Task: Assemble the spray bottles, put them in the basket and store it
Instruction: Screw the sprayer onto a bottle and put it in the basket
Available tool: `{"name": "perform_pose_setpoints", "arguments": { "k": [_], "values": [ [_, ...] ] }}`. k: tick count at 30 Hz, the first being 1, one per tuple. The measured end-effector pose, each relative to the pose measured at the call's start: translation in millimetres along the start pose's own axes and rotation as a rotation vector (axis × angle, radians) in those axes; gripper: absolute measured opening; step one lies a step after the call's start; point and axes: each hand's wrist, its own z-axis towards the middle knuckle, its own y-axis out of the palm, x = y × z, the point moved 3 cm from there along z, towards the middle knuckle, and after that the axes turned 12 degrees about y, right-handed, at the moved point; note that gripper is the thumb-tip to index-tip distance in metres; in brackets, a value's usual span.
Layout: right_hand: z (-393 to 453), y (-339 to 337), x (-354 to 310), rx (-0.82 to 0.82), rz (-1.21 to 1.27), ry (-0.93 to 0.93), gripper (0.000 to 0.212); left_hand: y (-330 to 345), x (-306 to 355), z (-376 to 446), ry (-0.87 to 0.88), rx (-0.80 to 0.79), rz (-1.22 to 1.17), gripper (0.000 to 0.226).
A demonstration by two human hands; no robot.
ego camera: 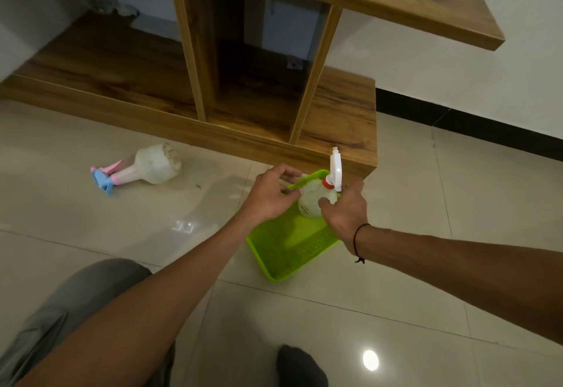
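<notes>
A clear spray bottle [310, 200] with a white trigger head and a red collar stands over the far end of the green basket [286, 252] on the tiled floor. My right hand [345, 213] grips the bottle's body from the right. My left hand [269, 194] hovers just left of the bottle with loosely bent fingers, holding nothing. A second spray bottle [152, 164], white with a pink and blue trigger head, lies on its side on the floor to the left.
A low wooden shelf unit [253, 106] with open compartments stands right behind the basket; its corner is close to the bottle. My knee [76, 310] and foot [301, 368] are at the bottom. A white wall with a black skirting runs on the right.
</notes>
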Motion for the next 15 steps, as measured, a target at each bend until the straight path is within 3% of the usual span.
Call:
{"name": "perform_pose_setpoints", "arguments": {
  "k": [3,6,9,15],
  "values": [
    [-16.8,15.6,-0.1,-0.102,0.026,0.176,0.06,-12.0,1.9,-6.5,0.019,-0.006,0.046,0.025],
    [-28.4,31.9,2.4,-0.308,0.022,0.311,0.046,-24.7,1.9,-9.5,0.051,0.011,0.07,0.02],
    [-29.0,43.3,-8.5,-0.364,-0.06,0.224,0.032,-39.4,2.2,-12.0,0.061,0.042,0.083,0.015],
    [-32.6,76.1,-66.8,-0.373,-0.079,0.0,0.035,-82.2,-10.9,-22.9,-0.038,0.15,0.077,0.009]
  ]
}}
